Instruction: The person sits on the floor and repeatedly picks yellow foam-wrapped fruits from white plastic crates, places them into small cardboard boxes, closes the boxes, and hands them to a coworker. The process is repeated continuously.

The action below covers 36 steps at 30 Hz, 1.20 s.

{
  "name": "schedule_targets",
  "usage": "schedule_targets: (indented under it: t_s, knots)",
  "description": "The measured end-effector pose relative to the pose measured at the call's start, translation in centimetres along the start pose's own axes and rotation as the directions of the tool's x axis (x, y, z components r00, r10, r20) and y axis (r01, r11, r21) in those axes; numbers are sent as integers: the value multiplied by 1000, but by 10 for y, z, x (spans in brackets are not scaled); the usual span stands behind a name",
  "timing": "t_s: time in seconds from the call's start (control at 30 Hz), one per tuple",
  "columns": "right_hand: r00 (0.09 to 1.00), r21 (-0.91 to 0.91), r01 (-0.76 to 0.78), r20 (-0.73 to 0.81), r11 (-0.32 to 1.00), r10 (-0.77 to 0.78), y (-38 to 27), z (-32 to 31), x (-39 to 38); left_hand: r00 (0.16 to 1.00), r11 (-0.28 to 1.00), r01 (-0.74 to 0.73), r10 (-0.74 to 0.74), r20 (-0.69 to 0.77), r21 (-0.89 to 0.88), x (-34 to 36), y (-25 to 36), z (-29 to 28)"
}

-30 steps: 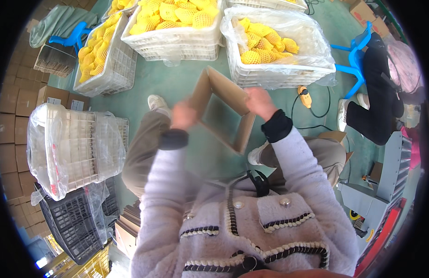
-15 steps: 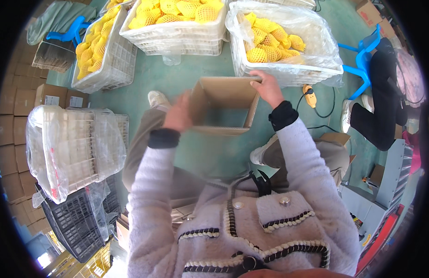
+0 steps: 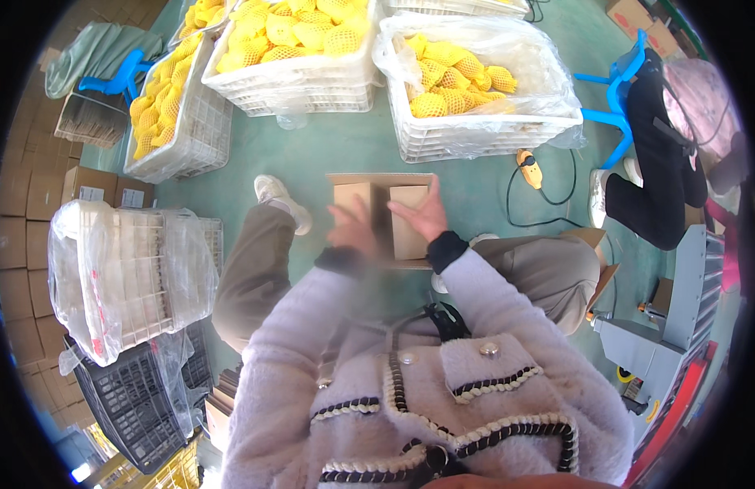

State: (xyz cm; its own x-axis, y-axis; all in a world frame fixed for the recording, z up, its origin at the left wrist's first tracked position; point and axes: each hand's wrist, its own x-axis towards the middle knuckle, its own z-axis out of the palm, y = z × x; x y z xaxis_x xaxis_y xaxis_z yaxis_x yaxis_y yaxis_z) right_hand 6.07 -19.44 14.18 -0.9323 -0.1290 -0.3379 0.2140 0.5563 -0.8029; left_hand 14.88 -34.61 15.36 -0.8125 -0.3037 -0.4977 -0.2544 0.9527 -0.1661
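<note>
A brown cardboard box (image 3: 410,236) stands on the floor between my legs. Its left flap (image 3: 352,198) and right flap (image 3: 408,194) lie folded inward, with a dark gap between them. My left hand (image 3: 353,226), slightly blurred, is over the left flap with its fingers apart. On the right flap rests my right hand (image 3: 425,213), open, its thumb pointing toward the gap and its fingers along the box's right edge. Neither hand grips anything.
White crates (image 3: 483,143) of yellow-netted produce (image 3: 459,77) stand ahead. A plastic-draped crate (image 3: 133,273) sits on a black crate (image 3: 137,399) at left. A yellow socket (image 3: 530,169) with black cable lies right, near a seated person's dark-clothed leg (image 3: 646,208).
The box has come nearer and turned so that its top faces up, with its flaps now folded inward. Both hands have moved from its sides onto the flaps.
</note>
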Motion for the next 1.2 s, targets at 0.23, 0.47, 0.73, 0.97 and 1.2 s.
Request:
schedule_targets:
  t_s: [0.23, 0.47, 0.73, 0.97, 1.2]
  knots:
    - [958, 38, 41, 283, 998, -50, 62, -4, 25, 996, 612, -3, -71, -59, -791, 50, -72, 49]
    - [959, -432, 37, 269, 901, 89, 48, -6, 40, 990, 548, 143, -81, 118, -824, 62, -67, 28]
    - [935, -614, 143, 341, 776, 97, 43, -27, 67, 903, 641, 285, -428, -25, -713, 73, -11, 19]
    - [929, 72, -70, 368, 995, 38, 25, -101, 50, 923, -319, 187, -268, 278, -929, -5, 1, 140]
    - [983, 488, -130, 176, 863, 48, 22, -94, -22, 882, -101, 340, 378, 280, -935, -80, -45, 112]
